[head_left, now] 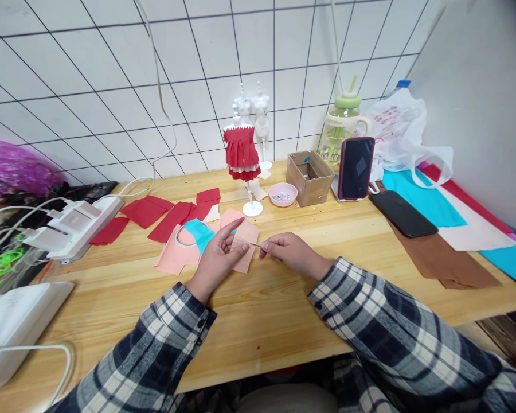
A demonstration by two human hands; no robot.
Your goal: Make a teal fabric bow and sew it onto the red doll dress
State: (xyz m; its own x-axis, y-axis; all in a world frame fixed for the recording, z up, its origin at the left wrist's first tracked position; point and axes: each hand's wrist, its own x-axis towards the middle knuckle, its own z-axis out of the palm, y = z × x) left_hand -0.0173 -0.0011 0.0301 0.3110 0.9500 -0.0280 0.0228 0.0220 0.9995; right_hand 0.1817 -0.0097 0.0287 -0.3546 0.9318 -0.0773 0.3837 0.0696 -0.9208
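Back from the table's (275,321) front edge, the right hand (293,252) pinches a needle (255,245); the left hand's (218,257) forefinger and thumb spread.

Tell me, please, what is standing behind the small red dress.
Behind the red dress stand two white mannequins. The right one shows its torso and round base; the left one's lower part is covered, so its stand cannot be seen.
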